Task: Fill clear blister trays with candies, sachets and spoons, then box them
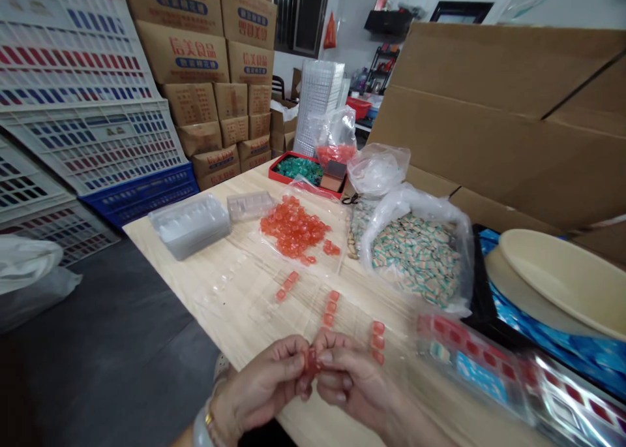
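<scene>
At bottom centre, my left hand and right hand are pinching a small translucent red piece between closed-in fingers; mid-frame, a loose heap of glossy orange-red pieces is lying on clear plastic (over the pale wooden table).

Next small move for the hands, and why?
Probably set the small red piece, pinched between the left hand and right hand, at the near end of the rightmost row: that row lies beside the right hand, and similar pieces lie in short rows on the wooden table, apart from the loose red pile.
</scene>
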Demonstrator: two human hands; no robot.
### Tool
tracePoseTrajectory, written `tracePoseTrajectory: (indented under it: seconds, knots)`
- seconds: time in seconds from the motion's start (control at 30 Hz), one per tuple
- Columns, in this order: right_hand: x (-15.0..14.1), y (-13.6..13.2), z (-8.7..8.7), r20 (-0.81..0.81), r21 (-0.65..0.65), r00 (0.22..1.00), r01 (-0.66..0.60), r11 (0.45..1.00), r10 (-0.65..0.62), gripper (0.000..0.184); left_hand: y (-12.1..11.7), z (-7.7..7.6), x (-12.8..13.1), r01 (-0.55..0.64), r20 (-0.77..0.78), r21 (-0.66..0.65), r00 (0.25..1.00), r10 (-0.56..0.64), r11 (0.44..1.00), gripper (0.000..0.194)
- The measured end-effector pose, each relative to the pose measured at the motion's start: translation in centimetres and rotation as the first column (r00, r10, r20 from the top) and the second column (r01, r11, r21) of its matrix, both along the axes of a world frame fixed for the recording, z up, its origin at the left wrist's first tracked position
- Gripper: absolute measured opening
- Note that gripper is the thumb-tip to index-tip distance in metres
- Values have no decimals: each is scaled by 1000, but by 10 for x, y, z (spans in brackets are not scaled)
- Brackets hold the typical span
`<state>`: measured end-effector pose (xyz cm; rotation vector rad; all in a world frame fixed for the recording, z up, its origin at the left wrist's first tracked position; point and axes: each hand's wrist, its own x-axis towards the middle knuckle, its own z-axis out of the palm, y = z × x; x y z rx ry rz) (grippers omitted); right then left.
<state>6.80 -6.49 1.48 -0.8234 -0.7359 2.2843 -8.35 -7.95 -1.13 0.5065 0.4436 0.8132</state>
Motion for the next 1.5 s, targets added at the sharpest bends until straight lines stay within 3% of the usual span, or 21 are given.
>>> tracePoseTrajectory:
  seconds: [0.07, 0.13, 0.2, 0.23, 0.3, 0.37, 0.43, 0.47, 0.57, 0.73, 0.83, 0.9, 0.97, 1.03, 1.13, 1.23, 1.33, 1.4, 1.5]
  knots:
    - [-4, -8, -1, -109, -66, 990, 86, 994, -93, 14, -6, 0, 3, -11, 110, -63, 994, 18, 998, 22]
    - [-6, -11, -5, -119, -56, 983, 134, 989, -140, 14, -9, 0, 6, -39, 168, -98, 984, 55, 994, 19]
    - [-4, -9, -13, 28, 69, 985, 167, 984, -169, 17, -10, -3, 7, -106, 162, -128, 979, 126, 986, 15]
    - [-2, -7, -17, 151, 191, 967, 177, 965, -207, 17, -11, -6, 7, -147, 127, -146, 978, 166, 978, 13]
    - [1, -3, -22, 374, 512, 871, 93, 854, -319, 11, -12, -13, 6, -227, 10, -180, 973, 232, 957, 11]
    - [0, 0, -21, 488, 741, 792, -154, 654, -367, 15, -12, -22, 3, -282, -94, -207, 959, 268, 937, 12]
    - [-4, 4, -14, 564, 791, 766, -395, 467, -307, 21, -11, -28, -1, -321, -136, -212, 945, 298, 923, 14]
    - [-8, 8, -11, 603, 778, 752, -479, 407, -266, 22, -10, -30, -4, -338, -148, -207, 938, 312, 918, 16]
    - [-24, 21, -3, 663, 744, 712, -591, 312, -231, 23, -3, -30, -13, -401, -191, -173, 910, 369, 900, 18]
    - [-49, 47, -6, 672, 734, 663, -658, 172, -331, 18, 16, -27, -28, -503, -184, -125, 859, 478, 856, 20]
    - [-58, 62, -10, 677, 716, 640, -687, 124, -363, 16, 25, -29, -38, -565, -204, -108, 818, 538, 818, 25]
    - [-61, 71, -12, 678, 698, 611, -709, 100, -409, 16, 30, -34, -45, -625, -347, 32, 725, 595, 780, 31]
    - [-63, 80, -17, 688, 641, 552, -767, 38, -471, 18, 32, -40, -50, -608, -531, 314, 525, 666, 729, 30]
    - [-65, 88, -25, 712, 528, 476, -848, -53, -516, 18, 33, -48, -52, -423, -630, 572, 321, 707, 703, 25]
    - [-66, 95, -39, 734, 374, 399, -913, -163, -549, 12, 33, -55, -49, -95, -686, 696, 203, 699, 712, 24]
    - [-66, 95, -48, 715, 354, 379, -921, -163, -588, 11, 32, -53, -45, 24, -710, 696, 169, 683, 717, 26]
    - [-59, 93, -45, 677, 443, 421, -888, -122, -603, 29, 30, -45, -43, 88, -732, 680, 132, 669, 727, 23]
    - [-48, 94, -40, 629, 552, 453, -832, -47, -632, 44, 30, -38, -42, 127, -731, 681, 71, 678, 721, 20]
    - [-23, 102, -37, 555, 702, 440, -703, 115, -706, 33, 37, -32, -34, 136, -709, 700, 6, 705, 702, 16]
